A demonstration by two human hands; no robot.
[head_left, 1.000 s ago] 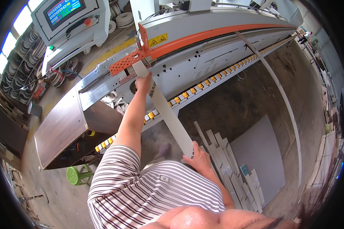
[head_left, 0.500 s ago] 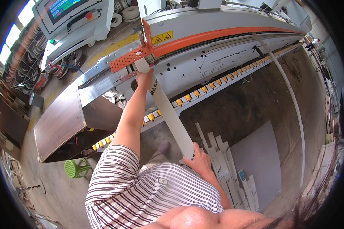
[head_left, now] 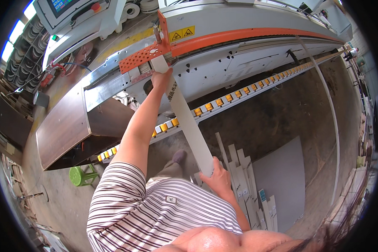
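Both the left hand [head_left: 161, 79], near the upper end, and the right hand [head_left: 218, 178], at the lower end, are clamped on a pale board [head_left: 191, 131] slanting up to an orange plate [head_left: 139, 59]; it looks stiff, fairly light and smooth, best held by its edges near both ends. Left to right, the gray floor [head_left: 63, 197] carries a green stool [head_left: 80, 175], a long machine [head_left: 248, 17] with yellow blocks [head_left: 219, 102], pale strips [head_left: 242, 174] and a gray sheet [head_left: 283, 176].

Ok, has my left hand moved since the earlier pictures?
No, not noticeably: against the orange plate, your left hand stays just on its near side, gripping the strip near its far end. Only the view shifted.
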